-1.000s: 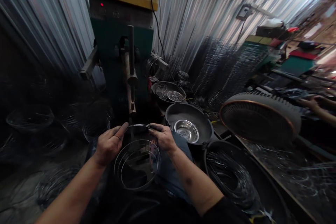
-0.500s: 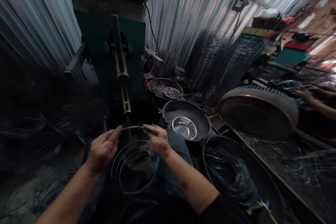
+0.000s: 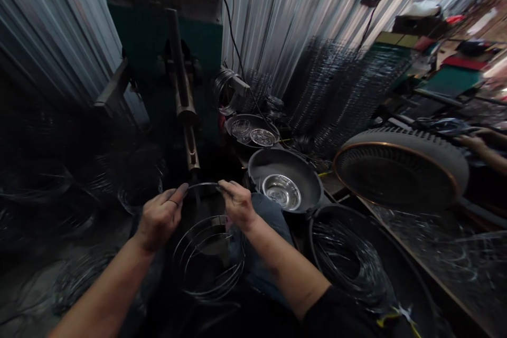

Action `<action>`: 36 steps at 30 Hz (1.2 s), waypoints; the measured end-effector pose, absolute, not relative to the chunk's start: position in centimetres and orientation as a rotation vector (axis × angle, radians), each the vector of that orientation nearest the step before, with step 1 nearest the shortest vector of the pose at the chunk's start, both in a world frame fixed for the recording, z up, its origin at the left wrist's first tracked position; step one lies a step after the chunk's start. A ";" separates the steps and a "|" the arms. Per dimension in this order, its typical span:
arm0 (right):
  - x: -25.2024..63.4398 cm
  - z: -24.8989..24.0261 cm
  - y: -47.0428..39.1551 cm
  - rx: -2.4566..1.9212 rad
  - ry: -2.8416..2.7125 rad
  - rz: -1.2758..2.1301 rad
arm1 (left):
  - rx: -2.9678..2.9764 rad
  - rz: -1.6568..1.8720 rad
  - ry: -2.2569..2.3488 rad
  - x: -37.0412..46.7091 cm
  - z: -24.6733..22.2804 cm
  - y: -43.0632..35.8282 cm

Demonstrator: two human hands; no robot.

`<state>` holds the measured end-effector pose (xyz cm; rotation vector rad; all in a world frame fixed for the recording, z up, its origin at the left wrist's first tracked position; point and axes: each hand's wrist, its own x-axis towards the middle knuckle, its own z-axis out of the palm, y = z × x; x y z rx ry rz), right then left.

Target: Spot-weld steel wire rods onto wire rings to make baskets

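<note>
My left hand [image 3: 161,217] pinches one end of a short curved span of metal wire [image 3: 203,184]. At its other end my right hand [image 3: 240,205] grips the same wire between thumb and fingers. The span bows slightly upward just in front of the machine's metal arm [image 3: 192,156]. Below my hands, over my lap, are several thin wire rings [image 3: 196,293]; whether the held span joins one of them I cannot tell. Both hands are closed, with dark smudges on the fingertips.
Right of my knee, a dark pan holds a shiny metal bowl [image 3: 282,191]. Nearer, a large tub holds a wire coil [image 3: 348,261]. A round fan [image 3: 398,169] stands further right, with another person's hand [image 3: 473,142] beyond it. Wire bundles [image 3: 336,84] lean on the corrugated wall.
My hands hold the wire slightly higher and further right in the view. The rings below have spread apart a little. The whole view has shifted slightly.
</note>
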<state>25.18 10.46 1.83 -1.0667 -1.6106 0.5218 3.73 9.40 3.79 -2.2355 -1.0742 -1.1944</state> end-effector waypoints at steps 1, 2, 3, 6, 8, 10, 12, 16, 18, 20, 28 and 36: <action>25.1 2.1 10.8 -1.101 -1.651 0.512 | -2.255 -1.203 -1.105 3.6 3.9 9.7; 25.0 2.4 11.3 -1.142 -1.695 0.508 | -2.281 -1.203 -1.137 3.5 3.9 10.2; 24.9 2.7 11.8 -1.188 -1.743 0.508 | -2.311 -1.197 -1.176 3.3 4.0 10.7; 24.6 3.9 13.4 -1.315 -1.907 0.532 | -2.416 -1.175 -1.382 2.8 4.1 12.3; 24.3 4.4 14.4 -1.372 -2.018 0.539 | -2.474 -1.183 -1.532 2.5 3.8 13.3; 24.2 4.8 15.1 -1.428 -2.104 0.530 | -2.509 -1.194 -1.611 2.4 3.5 13.8; 24.2 4.9 15.4 -1.487 -2.162 0.524 | -2.538 -1.195 -1.640 2.5 3.1 13.8; 24.4 4.6 15.4 -1.533 -2.246 0.525 | -2.568 -1.198 -1.696 2.9 2.5 13.4; 24.5 4.4 15.5 -1.520 -2.279 0.523 | -2.602 -1.188 -1.732 3.1 2.4 13.3; 24.7 4.2 15.7 -1.492 -2.314 0.521 | -2.631 -1.167 -1.760 3.4 2.4 13.3; 24.4 5.1 16.8 -1.501 -2.417 0.497 | -2.633 -1.198 -1.734 3.5 2.7 14.3; 23.4 7.9 18.3 -1.620 -2.392 0.438 | -2.616 -1.186 -1.835 3.2 5.3 15.6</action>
